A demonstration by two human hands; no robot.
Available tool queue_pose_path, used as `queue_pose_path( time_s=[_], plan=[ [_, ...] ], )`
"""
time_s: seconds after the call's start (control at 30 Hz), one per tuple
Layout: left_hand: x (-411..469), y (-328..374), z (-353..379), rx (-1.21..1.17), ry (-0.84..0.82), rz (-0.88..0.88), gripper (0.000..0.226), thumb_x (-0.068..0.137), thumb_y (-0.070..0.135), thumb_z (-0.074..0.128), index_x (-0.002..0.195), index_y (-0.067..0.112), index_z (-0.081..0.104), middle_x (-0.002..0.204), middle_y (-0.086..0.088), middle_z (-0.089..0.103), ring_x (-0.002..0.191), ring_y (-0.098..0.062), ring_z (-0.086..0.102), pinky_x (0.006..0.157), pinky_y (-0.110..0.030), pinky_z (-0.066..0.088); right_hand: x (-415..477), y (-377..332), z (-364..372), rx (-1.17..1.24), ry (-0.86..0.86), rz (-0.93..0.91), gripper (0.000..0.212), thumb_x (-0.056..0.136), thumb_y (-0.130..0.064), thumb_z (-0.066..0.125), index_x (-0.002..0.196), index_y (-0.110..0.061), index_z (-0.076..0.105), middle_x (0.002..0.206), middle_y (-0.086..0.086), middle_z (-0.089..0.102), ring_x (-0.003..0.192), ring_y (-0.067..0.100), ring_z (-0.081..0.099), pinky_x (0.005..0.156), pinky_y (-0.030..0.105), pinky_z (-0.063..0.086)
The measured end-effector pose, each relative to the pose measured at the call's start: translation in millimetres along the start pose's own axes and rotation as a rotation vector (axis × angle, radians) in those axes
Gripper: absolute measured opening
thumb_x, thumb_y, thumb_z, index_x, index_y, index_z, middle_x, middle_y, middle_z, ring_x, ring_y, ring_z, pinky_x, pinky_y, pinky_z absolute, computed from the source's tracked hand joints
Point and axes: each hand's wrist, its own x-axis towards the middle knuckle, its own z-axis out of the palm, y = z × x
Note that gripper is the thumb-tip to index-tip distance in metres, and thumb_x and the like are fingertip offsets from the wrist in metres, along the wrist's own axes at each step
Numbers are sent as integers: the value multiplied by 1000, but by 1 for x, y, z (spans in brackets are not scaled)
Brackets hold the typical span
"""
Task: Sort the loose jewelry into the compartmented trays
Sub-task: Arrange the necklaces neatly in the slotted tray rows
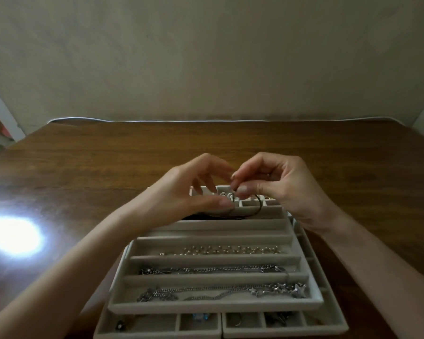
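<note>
Right hand and left hand both pinching a thin dark cord with a silver charm, over the small-celled tray, long-slot tray at the table's near edge holding beaded chain, star necklace

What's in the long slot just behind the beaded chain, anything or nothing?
Empty: the slot behind the beaded chain shows only bare grey lining.

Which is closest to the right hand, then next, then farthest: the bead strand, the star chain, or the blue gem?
1. Bead strand, in a middle row of the top tray, just below the right hand.
2. Star chain, in that tray's front row.
3. Blue gem, in the lower tray at the front.
</note>
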Motion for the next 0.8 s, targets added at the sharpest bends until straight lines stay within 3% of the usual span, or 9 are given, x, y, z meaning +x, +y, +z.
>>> queue_pose_path(
  time_s=[0.07, 0.17, 0.3, 0.43, 0.63, 0.73, 0.8],
  plan=[
    [5, 6, 11, -91, -35, -61, 43, 74, 33, 73, 111, 21, 56, 85, 19, 65, 65, -4, 57, 61, -19, 46, -1, 0, 3, -3, -29, -12, 23, 70, 7, 69, 89, -7, 68, 89, 7, 73, 85, 18, 71, 75, 23, 56],
    [8, 8, 15, -166, -7, -126, 9, 81, 22, 67, 89, 19, 63, 66, 6, 65, 56, -7, 56, 54, -17, 44, -2, 0, 1, -3, -22, -17, 28, 73, 15, 66, 91, -7, 67, 92, 5, 73, 85, 18, 71, 75, 23, 56],
    [8, 5, 5, -228, 42, -153, 25, 77, 34, 58, 81, 13, 70, 58, 5, 60, 54, -8, 52, 54, -20, 45, 0, -2, -6, -80, 29, -8, 30, 72, 13, 69, 87, -12, 68, 93, 6, 72, 86, 17, 70, 76, 24, 56],
    [6, 3, 5, -282, 69, -158, 28, 74, 37, 61, 84, 13, 70, 57, 1, 59, 53, -9, 53, 52, -19, 45, 0, -2, -10, -150, 52, 3, 28, 70, 8, 73, 84, -16, 71, 86, 6, 70, 81, 14, 69, 72, 21, 55],
    [2, 7, 14, -161, 47, -131, 25, 79, 38, 59, 81, 16, 69, 44, 4, 54, 38, -3, 45, 43, -14, 36, 0, 0, -6, -263, 14, 0, 20, 73, -9, 74, 89, -21, 74, 85, -3, 71, 84, 8, 66, 76, 21, 53],
    [2, 6, 13, -121, 50, -63, 25, 86, 37, 55, 80, 17, 68, 51, 4, 59, 43, -3, 43, 45, -14, 34, 0, 3, -4, -346, 9, -10, 12, 73, -21, 71, 84, -23, 73, 82, -3, 67, 80, 11, 63, 74, 23, 52],
    [2, 3, 10, -90, 51, -27, 25, 90, 41, 55, 78, 22, 67, 62, 7, 63, 51, -10, 50, 49, -22, 39, 0, 3, -5, -334, 35, -20, 6, 76, -19, 70, 81, -20, 73, 80, -4, 67, 78, 10, 62, 72, 21, 51]
  ],
)
